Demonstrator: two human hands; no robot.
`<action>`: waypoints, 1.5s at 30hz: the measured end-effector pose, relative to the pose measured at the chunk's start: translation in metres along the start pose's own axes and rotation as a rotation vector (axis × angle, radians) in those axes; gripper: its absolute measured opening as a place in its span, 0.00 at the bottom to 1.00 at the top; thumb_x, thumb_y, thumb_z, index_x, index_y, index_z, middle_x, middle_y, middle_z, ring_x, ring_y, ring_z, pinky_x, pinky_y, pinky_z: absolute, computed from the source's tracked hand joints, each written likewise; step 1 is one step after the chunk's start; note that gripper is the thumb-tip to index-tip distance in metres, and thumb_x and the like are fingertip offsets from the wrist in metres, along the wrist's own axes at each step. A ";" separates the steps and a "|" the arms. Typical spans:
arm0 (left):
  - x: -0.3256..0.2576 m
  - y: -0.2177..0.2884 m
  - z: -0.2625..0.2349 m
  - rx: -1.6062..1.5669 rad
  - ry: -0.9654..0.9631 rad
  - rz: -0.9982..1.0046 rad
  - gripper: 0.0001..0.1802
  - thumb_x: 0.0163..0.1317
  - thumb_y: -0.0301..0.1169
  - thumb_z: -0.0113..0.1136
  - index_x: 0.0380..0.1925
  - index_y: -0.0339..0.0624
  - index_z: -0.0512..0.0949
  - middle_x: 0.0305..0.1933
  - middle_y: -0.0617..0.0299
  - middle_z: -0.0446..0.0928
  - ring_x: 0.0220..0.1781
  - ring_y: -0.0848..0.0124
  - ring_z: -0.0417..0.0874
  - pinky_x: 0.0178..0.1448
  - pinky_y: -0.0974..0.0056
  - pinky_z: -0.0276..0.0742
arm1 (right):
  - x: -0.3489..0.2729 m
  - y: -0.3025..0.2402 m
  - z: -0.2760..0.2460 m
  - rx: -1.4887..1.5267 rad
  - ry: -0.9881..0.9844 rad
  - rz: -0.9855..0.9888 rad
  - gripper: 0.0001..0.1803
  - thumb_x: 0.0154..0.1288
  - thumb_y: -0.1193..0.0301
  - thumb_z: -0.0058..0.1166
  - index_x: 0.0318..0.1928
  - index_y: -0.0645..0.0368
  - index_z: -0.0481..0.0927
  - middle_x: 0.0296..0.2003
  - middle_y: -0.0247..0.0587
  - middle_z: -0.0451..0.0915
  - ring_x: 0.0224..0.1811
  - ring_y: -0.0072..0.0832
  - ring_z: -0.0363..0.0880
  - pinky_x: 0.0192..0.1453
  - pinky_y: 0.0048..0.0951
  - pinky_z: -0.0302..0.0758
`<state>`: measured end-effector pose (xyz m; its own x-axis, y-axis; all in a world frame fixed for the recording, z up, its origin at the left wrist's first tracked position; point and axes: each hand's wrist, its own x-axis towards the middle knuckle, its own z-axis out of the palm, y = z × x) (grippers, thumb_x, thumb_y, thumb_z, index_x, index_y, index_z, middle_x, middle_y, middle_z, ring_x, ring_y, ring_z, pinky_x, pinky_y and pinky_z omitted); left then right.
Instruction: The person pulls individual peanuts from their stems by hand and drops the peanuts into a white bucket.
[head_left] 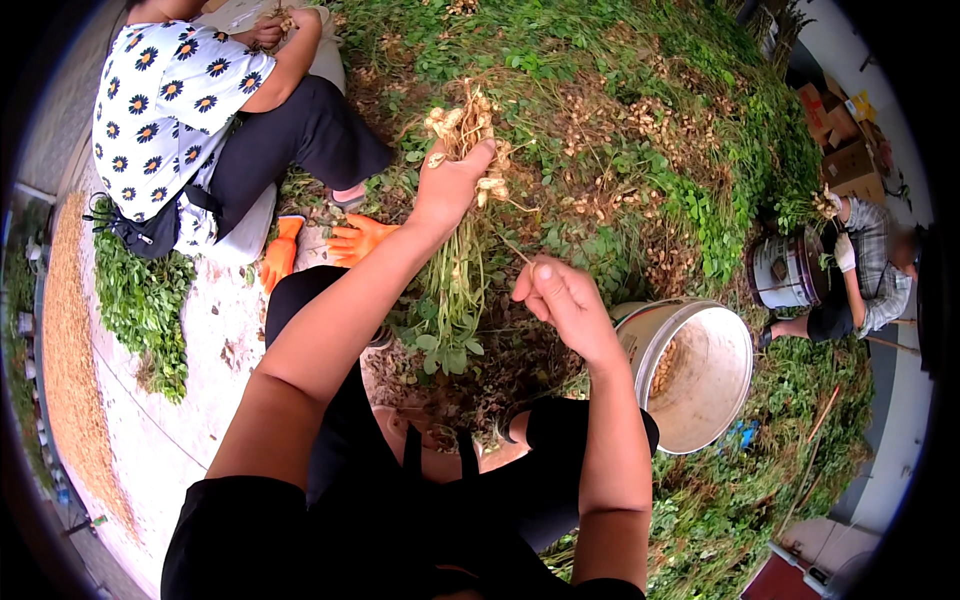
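Observation:
A bunch of peanut plants [462, 275] is closed in my left hand [452, 190]. Its roots and pale peanut pods [462, 122] stick up above my fist, and its green stems and leaves hang below. Lower and to the right, my right hand [565, 305] is closed, thumb against the fingers. A thin brown stem [514, 250] pokes out from its fingertips, apart from my left hand. Just right of my right forearm, a pale bucket [742, 350] lies tilted toward me, with some peanuts [663, 368] inside.
Uprooted peanut plants [650, 150] cover the ground ahead. Orange gloves [357, 240] lie left of my left forearm. One person [180, 110] sits at upper left, handling plants; another [875, 260] works at far right beside a dark bucket [785, 270]. Cardboard boxes [850, 165] stand behind.

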<state>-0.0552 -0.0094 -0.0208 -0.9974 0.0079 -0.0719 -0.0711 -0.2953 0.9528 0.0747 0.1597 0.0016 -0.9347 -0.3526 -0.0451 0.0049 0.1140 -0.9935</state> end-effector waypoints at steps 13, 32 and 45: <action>0.000 -0.022 0.002 0.206 -0.064 0.060 0.25 0.62 0.39 0.62 0.50 0.30 0.72 0.47 0.54 0.80 0.47 0.69 0.79 0.54 0.63 0.73 | 0.005 0.002 -0.027 0.091 0.594 -0.094 0.10 0.72 0.74 0.45 0.42 0.60 0.81 0.25 0.19 0.65 0.22 0.07 0.54 0.25 0.16 0.51; -0.011 -0.028 0.012 0.523 0.052 0.078 0.31 0.64 0.43 0.61 0.56 0.28 0.68 0.51 0.55 0.79 0.51 0.66 0.79 0.58 0.61 0.70 | -0.050 -0.030 -0.048 -0.313 0.355 -0.109 0.10 0.69 0.66 0.52 0.37 0.61 0.79 0.29 0.35 0.80 0.32 0.23 0.77 0.38 0.28 0.73; -0.025 -0.005 0.025 0.035 -0.333 -0.467 0.22 0.56 0.54 0.65 0.29 0.45 0.80 0.25 0.66 0.73 0.39 0.74 0.73 0.46 0.63 0.70 | -0.042 0.027 -0.043 -0.406 0.436 0.258 0.25 0.73 0.55 0.48 0.56 0.65 0.76 0.50 0.47 0.82 0.54 0.32 0.78 0.61 0.30 0.71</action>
<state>-0.0302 0.0156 -0.0161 -0.8100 0.4323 -0.3963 -0.5000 -0.1560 0.8518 0.0990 0.2181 -0.0188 -0.9805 0.1327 -0.1450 0.1933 0.5171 -0.8338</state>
